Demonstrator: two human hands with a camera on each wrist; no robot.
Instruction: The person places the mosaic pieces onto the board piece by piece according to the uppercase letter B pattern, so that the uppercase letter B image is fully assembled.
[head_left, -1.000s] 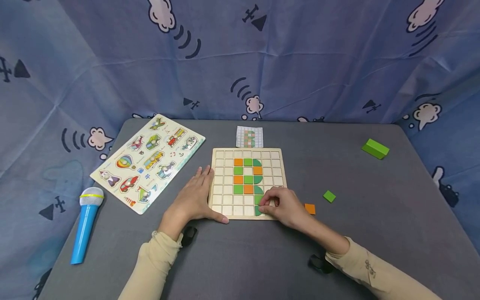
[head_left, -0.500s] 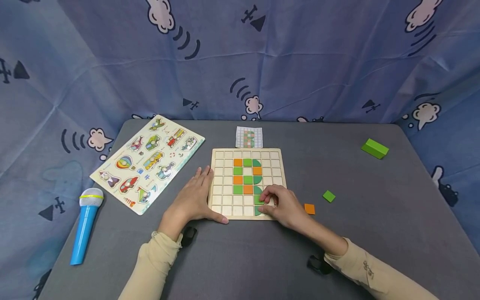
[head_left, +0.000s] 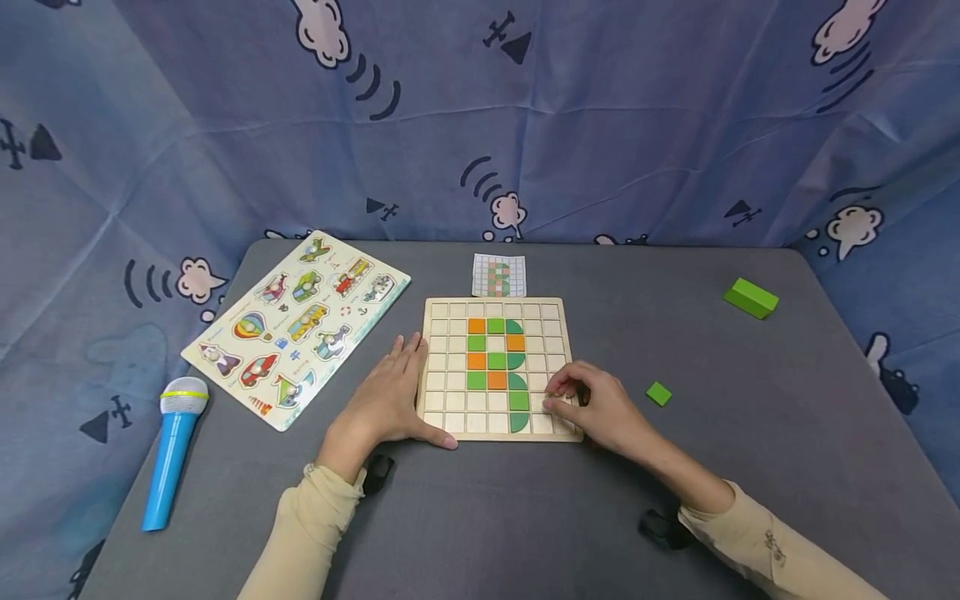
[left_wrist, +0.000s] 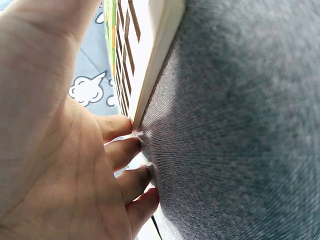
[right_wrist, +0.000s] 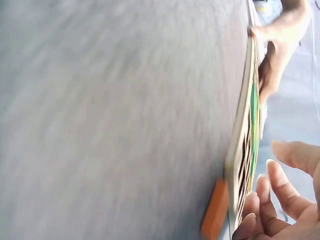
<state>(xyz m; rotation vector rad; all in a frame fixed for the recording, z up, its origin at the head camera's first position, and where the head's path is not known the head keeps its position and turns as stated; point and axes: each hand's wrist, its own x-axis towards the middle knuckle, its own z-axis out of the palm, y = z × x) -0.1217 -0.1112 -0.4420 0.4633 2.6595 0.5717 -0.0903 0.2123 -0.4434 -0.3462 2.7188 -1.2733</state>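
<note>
A wooden grid board lies on the table with square and rounded tiles in orange, light green and dark green set into its cells. My left hand rests at the board's left edge, fingers extended along it and the thumb at the front corner. Over the board's right front part hovers my right hand, its fingers loosely bent, with a gap between thumb and index finger and nothing held. An orange tile lies beside the board's edge in the right wrist view; in the head view the right hand hides it.
A small pattern card stands behind the board. To the left are a picture puzzle board and a blue toy microphone. A light green tile lies right of the right hand, and a green block sits farther back.
My right hand has moved right, off the tiles in the bottom rows, uncovering a green square and a dark green rounded tile. It now covers the orange tile. The left hand stays put.
</note>
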